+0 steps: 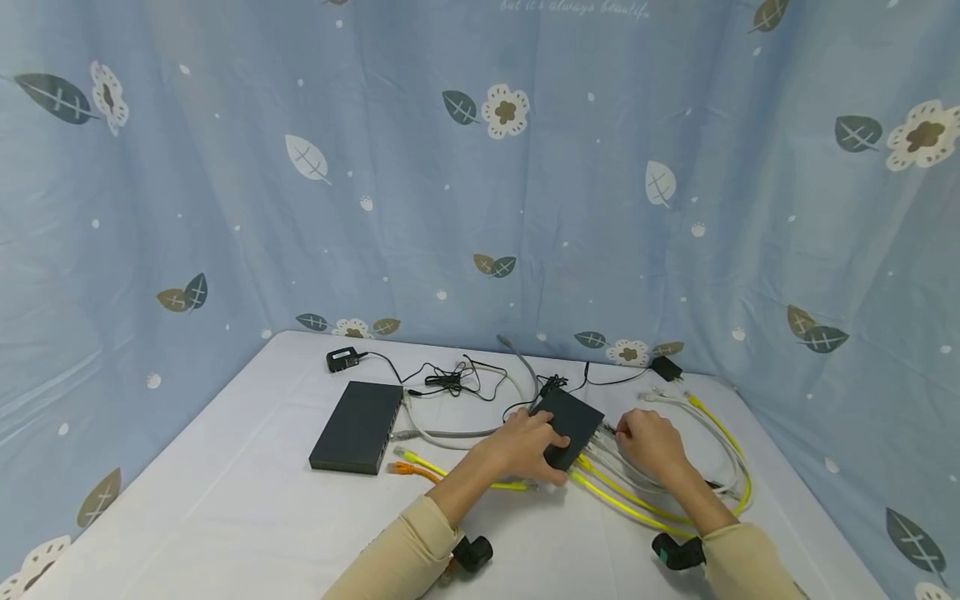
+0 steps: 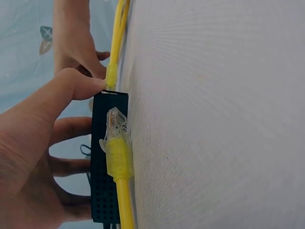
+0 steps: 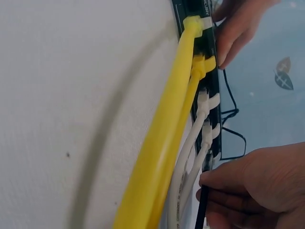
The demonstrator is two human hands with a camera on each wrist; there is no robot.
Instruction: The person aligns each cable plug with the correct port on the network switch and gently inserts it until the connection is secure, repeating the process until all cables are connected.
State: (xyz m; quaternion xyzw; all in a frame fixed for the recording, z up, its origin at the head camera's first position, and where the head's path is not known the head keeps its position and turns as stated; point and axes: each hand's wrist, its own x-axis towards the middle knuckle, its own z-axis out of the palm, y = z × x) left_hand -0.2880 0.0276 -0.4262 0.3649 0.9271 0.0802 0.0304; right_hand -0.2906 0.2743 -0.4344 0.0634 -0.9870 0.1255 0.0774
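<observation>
A flat black network switch (image 1: 573, 423) lies on the table. My left hand (image 1: 521, 446) holds it, with fingers on its top and the thumb at the near end of its port side. Along that port side two yellow network cables (image 3: 164, 112) and two white ones (image 3: 193, 131) have their plugs at the ports. At the far end of this row my right hand (image 3: 252, 191) pinches a black cable (image 3: 203, 205) right behind its tip, close against the switch. A loose yellow cable's clear plug (image 2: 116, 124) overlaps the vented side of the switch in the left wrist view.
A second black box (image 1: 358, 427) lies to the left. Behind are two power adapters, one at the left (image 1: 342, 359) and one at the right (image 1: 665, 368), with tangled black cords (image 1: 448, 381). Grey cable (image 1: 450, 434) and an orange cable (image 1: 411, 469) lie between the boxes.
</observation>
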